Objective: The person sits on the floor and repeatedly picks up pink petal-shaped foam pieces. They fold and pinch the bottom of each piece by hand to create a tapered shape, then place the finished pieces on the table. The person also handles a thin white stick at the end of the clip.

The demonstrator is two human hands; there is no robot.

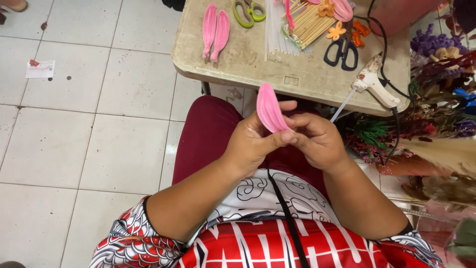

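Note:
A pink ribbed petal shape (269,108) stands upright above my lap, pinched at its lower end by both hands. My left hand (250,144) grips it from the left with thumb and fingers. My right hand (317,139) closes on the same base from the right. Two more pink petals (215,31) lie side by side on the beige table (238,64) in front of me. What sits inside the pinched base is hidden by my fingers.
A white glue gun (372,82) with a glue stick lies at the table's right edge, its black cord trailing. Black scissors (342,52), green scissors (249,12), wooden sticks (310,25) and orange flower pieces sit further back. Artificial flowers (436,99) crowd the right. White floor tiles lie left.

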